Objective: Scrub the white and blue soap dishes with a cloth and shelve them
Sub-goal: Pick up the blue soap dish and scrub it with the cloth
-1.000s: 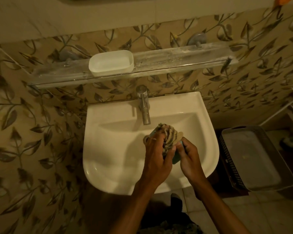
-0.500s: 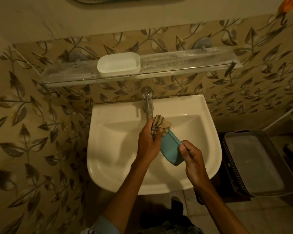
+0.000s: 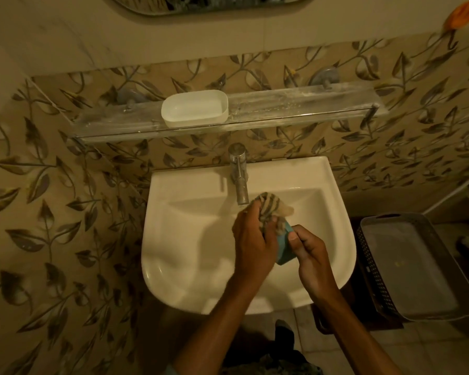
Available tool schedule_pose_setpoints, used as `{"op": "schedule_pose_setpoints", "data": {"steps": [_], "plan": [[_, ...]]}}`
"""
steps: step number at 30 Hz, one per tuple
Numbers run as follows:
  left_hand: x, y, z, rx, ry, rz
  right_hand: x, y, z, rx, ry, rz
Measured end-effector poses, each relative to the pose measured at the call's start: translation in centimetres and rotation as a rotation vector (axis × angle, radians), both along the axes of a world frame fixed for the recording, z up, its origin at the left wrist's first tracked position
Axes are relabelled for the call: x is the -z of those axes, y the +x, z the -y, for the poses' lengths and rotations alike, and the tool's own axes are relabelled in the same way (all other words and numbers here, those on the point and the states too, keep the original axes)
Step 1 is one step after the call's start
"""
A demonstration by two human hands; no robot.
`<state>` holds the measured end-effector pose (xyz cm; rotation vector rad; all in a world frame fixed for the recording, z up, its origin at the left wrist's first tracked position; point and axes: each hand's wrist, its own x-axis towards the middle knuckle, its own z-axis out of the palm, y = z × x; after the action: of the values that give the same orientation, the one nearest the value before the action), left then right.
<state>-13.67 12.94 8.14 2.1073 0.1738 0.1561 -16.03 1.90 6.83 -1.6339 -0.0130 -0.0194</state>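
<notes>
Over the white sink [image 3: 190, 239], my right hand [image 3: 310, 255] grips the lower end of the blue soap dish [image 3: 284, 250], held on edge. My left hand [image 3: 251, 239] presses a striped cloth [image 3: 268, 212] against the dish's upper part, covering most of it. The white soap dish [image 3: 195, 109] stands upright on the glass shelf [image 3: 295, 108] above the tap, left of the shelf's middle.
A chrome tap [image 3: 239, 174] juts out just above and left of the cloth. A grey perforated basket [image 3: 414, 266] sits on the floor to the right of the sink. The leaf-patterned tiled wall lies behind, and a mirror's lower edge [image 3: 201, 6] shows at the top.
The cloth in my left hand has slid back down over the blue dish, hiding most of it again. Both hands stay over the basin's right half.
</notes>
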Motion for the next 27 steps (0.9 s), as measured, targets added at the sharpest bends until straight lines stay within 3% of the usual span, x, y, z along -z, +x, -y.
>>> {"op": "schedule_pose_setpoints", "data": {"steps": [6,17,27], "plan": [[-1.5,4.4,-2.8,0.019,-0.105,-0.103,-0.6,-0.5,0.3,-0.024,-0.011,0.062],[-0.4,-5.3,2.4,0.103,-0.074,-0.004,0.6,0.0,1.5,0.024,0.091,-0.001],[-2.3,4.1,-1.7,-0.016,-0.034,-0.052,-0.5,-0.5,0.2,-0.041,-0.079,0.126]]}}
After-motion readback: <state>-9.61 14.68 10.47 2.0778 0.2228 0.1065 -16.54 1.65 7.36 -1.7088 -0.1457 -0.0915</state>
